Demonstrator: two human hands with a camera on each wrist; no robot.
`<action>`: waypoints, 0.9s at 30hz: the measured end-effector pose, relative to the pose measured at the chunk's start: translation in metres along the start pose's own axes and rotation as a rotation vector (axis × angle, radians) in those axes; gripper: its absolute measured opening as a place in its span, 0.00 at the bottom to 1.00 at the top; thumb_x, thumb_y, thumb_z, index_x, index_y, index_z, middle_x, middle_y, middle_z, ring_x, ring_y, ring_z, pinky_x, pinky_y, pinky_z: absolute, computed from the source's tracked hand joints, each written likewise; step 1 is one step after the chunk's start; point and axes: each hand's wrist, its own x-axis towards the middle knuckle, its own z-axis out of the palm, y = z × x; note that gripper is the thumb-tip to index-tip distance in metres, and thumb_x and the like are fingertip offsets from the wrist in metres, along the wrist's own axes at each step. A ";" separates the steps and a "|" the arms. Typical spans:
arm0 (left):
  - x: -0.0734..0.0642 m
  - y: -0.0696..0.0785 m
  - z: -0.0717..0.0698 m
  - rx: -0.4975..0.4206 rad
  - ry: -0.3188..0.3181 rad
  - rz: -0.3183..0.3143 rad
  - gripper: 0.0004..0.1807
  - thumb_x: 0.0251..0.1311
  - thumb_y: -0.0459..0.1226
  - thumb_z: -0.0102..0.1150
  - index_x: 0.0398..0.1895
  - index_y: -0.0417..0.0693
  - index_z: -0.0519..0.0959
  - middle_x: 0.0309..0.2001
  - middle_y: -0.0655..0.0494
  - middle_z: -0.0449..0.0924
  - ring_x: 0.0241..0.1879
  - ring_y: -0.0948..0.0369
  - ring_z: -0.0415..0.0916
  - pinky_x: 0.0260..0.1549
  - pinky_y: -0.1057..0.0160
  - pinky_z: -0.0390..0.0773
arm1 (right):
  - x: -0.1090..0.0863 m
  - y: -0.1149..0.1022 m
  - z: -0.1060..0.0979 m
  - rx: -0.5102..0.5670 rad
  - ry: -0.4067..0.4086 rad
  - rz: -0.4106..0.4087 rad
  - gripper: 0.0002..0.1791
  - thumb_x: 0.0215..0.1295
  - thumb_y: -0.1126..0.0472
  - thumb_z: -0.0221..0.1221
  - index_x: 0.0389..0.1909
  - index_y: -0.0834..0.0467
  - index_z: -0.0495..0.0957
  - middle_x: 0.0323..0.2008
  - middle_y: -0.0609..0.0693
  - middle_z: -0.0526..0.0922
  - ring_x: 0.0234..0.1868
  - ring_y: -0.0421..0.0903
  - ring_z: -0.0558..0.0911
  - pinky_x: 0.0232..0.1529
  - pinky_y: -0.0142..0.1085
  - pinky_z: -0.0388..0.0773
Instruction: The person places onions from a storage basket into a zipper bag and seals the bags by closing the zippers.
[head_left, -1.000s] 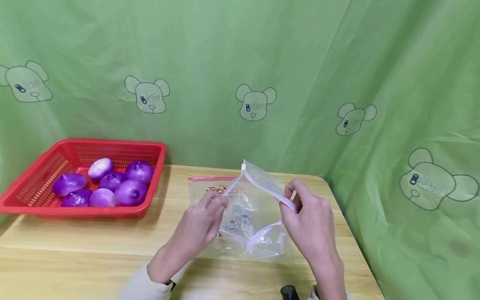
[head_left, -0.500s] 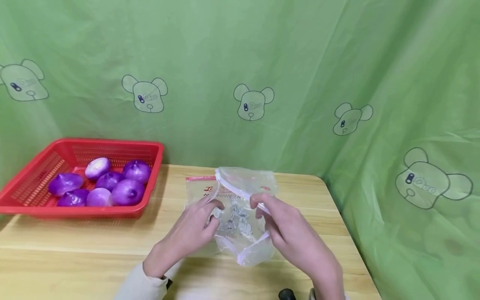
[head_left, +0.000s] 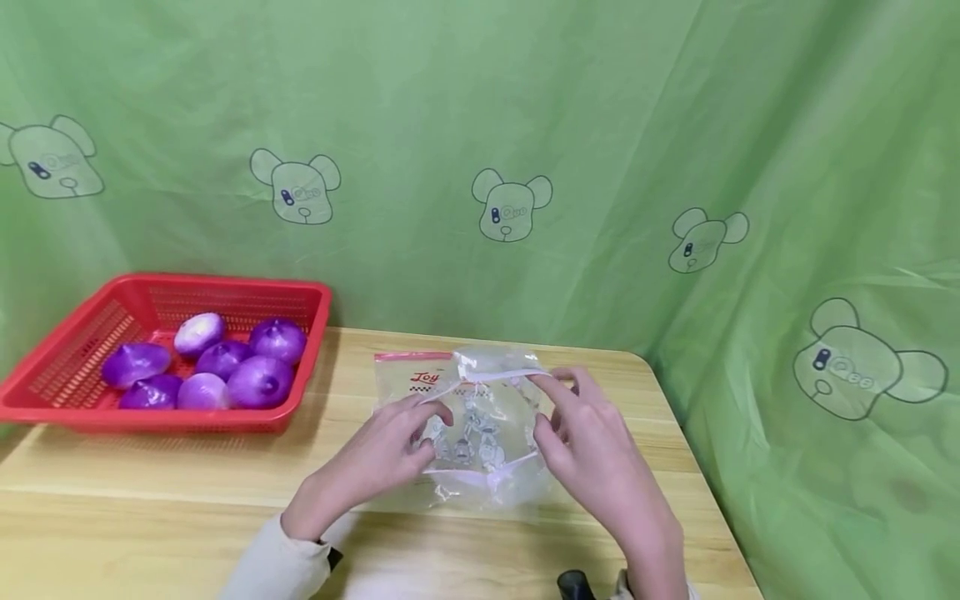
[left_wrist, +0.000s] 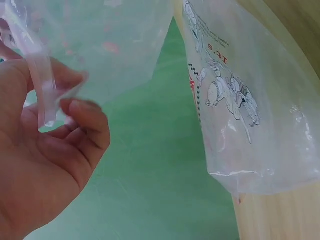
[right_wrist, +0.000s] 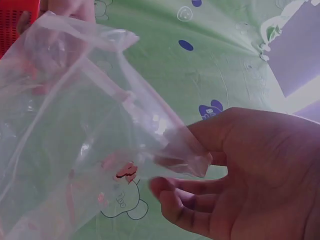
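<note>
A clear plastic zip bag with a white closure strip lies at mid-table, its mouth spread apart. My left hand holds the left side of the mouth, thumb and forefinger apart. In the left wrist view the strip passes across the curled fingers of the left hand. On the opposite side, my right hand has its fingers hooked over the mouth's edge. A corner of the bag sits between thumb and fingers of the right hand. Behind lies printed clear plastic with a red strip; whether it is a separate bag I cannot tell.
A red perforated basket stands at the left with several purple onions inside. The wooden table ends on the right along a green curtain. A black object shows at the front edge.
My hands have come closer together and their fingers have spread within the bag's mouth. The raised far edge of the bag has sunk lower. The basket and onions stay put.
</note>
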 end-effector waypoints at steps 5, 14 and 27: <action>-0.002 -0.007 -0.004 -0.018 -0.034 -0.006 0.18 0.49 0.29 0.60 0.45 0.54 0.81 0.28 0.66 0.71 0.26 0.68 0.67 0.24 0.69 0.72 | 0.002 0.004 0.002 -0.031 0.020 -0.036 0.30 0.53 0.73 0.58 0.60 0.58 0.78 0.72 0.48 0.65 0.23 0.34 0.72 0.21 0.28 0.72; 0.004 -0.009 -0.002 -0.026 -0.080 -0.066 0.18 0.51 0.27 0.56 0.44 0.53 0.83 0.16 0.69 0.66 0.14 0.73 0.58 0.13 0.71 0.64 | 0.004 0.007 0.005 -0.030 0.030 -0.031 0.30 0.54 0.76 0.54 0.61 0.61 0.77 0.61 0.53 0.78 0.22 0.34 0.72 0.26 0.30 0.75; 0.002 -0.049 0.005 -0.164 -0.118 -0.129 0.15 0.52 0.26 0.58 0.42 0.48 0.82 0.18 0.63 0.71 0.16 0.68 0.67 0.17 0.68 0.72 | 0.014 0.001 0.028 0.096 -0.145 -0.099 0.30 0.61 0.68 0.64 0.66 0.58 0.73 0.70 0.50 0.66 0.41 0.38 0.82 0.39 0.30 0.82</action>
